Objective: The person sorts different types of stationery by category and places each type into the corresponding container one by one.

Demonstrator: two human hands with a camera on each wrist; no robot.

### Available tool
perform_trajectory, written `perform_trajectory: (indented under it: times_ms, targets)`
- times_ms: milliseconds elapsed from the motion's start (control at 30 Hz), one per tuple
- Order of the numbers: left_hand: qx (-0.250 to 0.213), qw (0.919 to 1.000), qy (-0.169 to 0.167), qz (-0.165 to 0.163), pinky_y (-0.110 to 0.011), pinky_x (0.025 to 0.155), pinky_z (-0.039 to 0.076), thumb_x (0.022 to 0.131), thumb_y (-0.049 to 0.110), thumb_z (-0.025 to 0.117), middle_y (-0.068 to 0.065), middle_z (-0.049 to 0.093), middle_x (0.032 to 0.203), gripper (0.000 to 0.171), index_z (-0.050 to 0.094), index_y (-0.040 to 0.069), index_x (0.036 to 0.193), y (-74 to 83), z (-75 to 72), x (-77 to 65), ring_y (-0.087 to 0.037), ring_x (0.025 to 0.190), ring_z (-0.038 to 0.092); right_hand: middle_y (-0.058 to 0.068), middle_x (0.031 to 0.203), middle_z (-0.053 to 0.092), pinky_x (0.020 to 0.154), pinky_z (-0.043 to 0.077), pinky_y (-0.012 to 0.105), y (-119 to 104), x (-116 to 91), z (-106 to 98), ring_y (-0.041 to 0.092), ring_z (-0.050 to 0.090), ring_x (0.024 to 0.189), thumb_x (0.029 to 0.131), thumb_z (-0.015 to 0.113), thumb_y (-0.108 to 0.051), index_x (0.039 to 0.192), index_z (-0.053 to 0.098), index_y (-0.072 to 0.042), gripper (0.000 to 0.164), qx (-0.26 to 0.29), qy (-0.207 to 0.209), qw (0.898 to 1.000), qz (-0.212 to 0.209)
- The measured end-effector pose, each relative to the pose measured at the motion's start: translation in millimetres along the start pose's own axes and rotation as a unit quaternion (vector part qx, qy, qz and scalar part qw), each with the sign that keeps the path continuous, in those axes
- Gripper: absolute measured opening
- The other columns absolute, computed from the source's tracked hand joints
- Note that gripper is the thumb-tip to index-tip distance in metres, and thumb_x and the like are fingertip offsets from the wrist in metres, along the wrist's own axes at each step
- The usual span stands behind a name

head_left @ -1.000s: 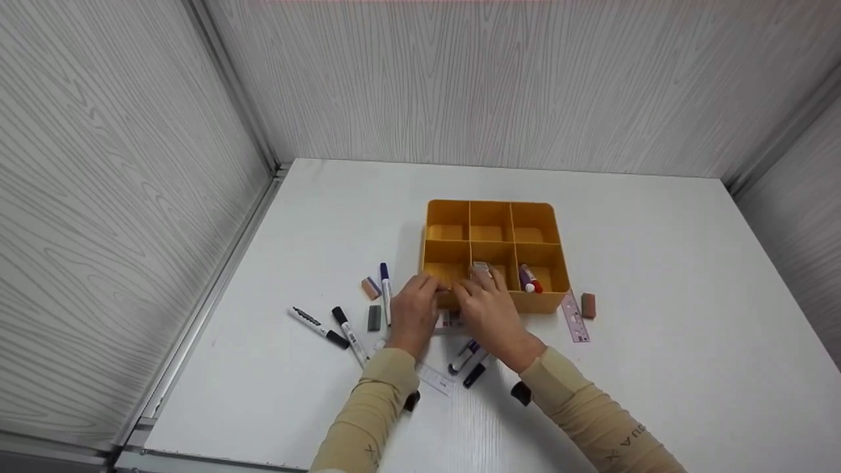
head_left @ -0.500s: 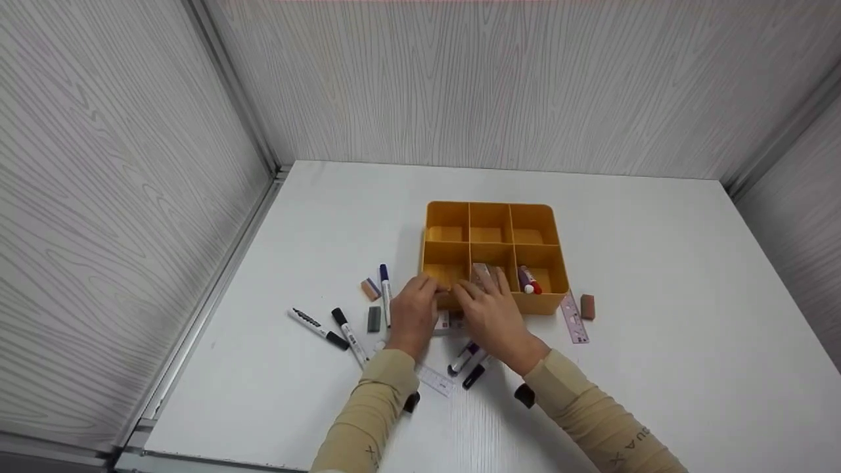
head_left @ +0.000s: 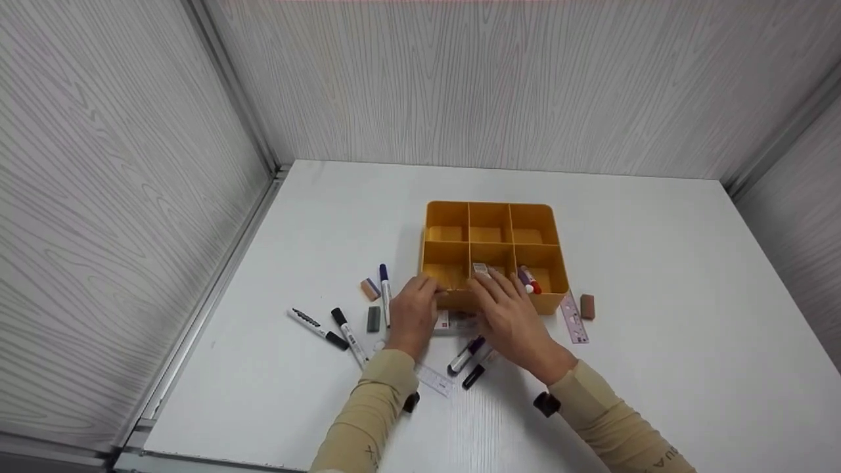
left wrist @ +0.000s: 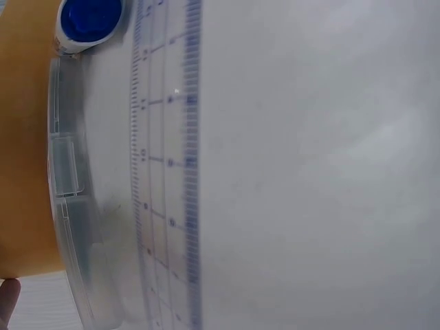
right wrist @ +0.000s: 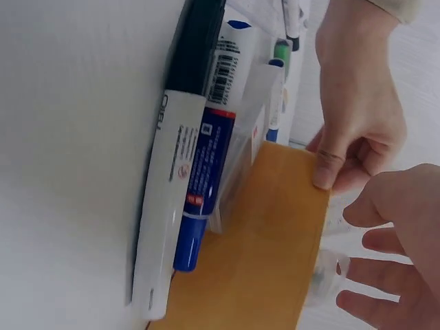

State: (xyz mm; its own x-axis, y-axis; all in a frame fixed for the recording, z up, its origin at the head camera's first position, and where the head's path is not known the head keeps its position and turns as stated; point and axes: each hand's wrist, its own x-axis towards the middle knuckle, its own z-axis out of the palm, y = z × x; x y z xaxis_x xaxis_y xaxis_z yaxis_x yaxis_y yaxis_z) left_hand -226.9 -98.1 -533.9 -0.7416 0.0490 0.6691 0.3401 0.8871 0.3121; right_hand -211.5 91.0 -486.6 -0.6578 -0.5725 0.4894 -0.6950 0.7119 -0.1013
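- Apparently moulded in smooth plastic, the orange six-compartment tray (head_left: 491, 244) is set on the white tabletop (head_left: 657, 282); light, stiff handling is expected, best taken by opposite walls.
- Its near wall is pinched at the rim by the left hand (head_left: 414, 312), thumb outside.
- The right hand (head_left: 516, 322) is held over the near middle compartment, fingers loosely extended; any fingertip contact cannot be told.
- Slick, rolling barrels are suggested by two markers (head_left: 529, 280) in the near right compartment.
- Beneath those fingers, a clear piece (head_left: 481, 269) is partly hidden; brittleness is suspected.
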Motion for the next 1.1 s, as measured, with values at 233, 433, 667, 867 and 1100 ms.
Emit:
perform_trajectory:
  times_ms: [233,433,667,867,1100]
  targets:
    - [-0.008,0.9999,-0.003,-0.010,-0.024,0.058,0.047,0.079,0.020,0.067,0.007,0.053,0.077,0.009,0.059,0.017,0.078,-0.8,-1.0,1.0,-0.008,0.071,0.054,0.011,0.129,0.048,0.101,0.032,0.050,16,-11,-23,0.032,0.042,0.122,0.076,0.060,-0.004,0.128,0.046,-0.009,0.054,0.077,0.006,0.997,0.013]
    - [-0.004,1.0000,0.003,-0.006,-0.026,0.058,0.048,0.076,0.017,0.071,0.006,0.053,0.077,0.011,0.060,0.017,0.078,-1.0,-0.5,1.4,-0.009,0.072,0.056,0.013,0.127,0.047,0.092,0.042,0.044,31,-23,-44,0.026,0.044,0.119,0.075,0.059,0.001,0.125,0.049,-0.006,0.052,0.115,0.045,0.992,0.035]
    - [-0.002,0.9999,-0.001,-0.010,-0.024,0.058,0.048,0.079,0.016,0.068,0.008,0.053,0.079,0.008,0.060,0.019,0.079,-0.9,-0.1,0.9,-0.008,0.073,0.055,0.010,0.124,0.048,0.087,0.046,0.041,63,-37,-58,0.023,0.048,0.110,0.081,0.057,-0.003,0.121,0.051,-0.007,0.040,0.113,0.083,0.982,0.129]
    - [0.003,0.9998,-0.013,-0.013,-0.024,0.060,0.048,0.081,0.018,0.066,0.007,0.054,0.080,0.006,0.060,0.019,0.080,-0.6,-0.1,-1.0,-0.008,0.074,0.056,0.015,0.117,0.049,0.085,0.045,0.046,95,-52,-56,0.028,0.049,0.105,0.082,0.055,-0.002,0.115,0.053,-0.002,0.033,0.094,0.088,0.969,0.213]
    - [-0.003,0.9999,-0.006,-0.010,-0.024,0.059,0.048,0.078,0.017,0.069,0.008,0.054,0.079,0.009,0.060,0.019,0.079,1.1,0.0,-0.4,-0.008,0.074,0.056,0.019,0.118,0.046,0.083,0.042,0.051,115,-69,-43,0.034,0.047,0.103,0.086,0.053,-0.009,0.115,0.052,-0.001,0.030,0.084,0.013,0.954,0.288]
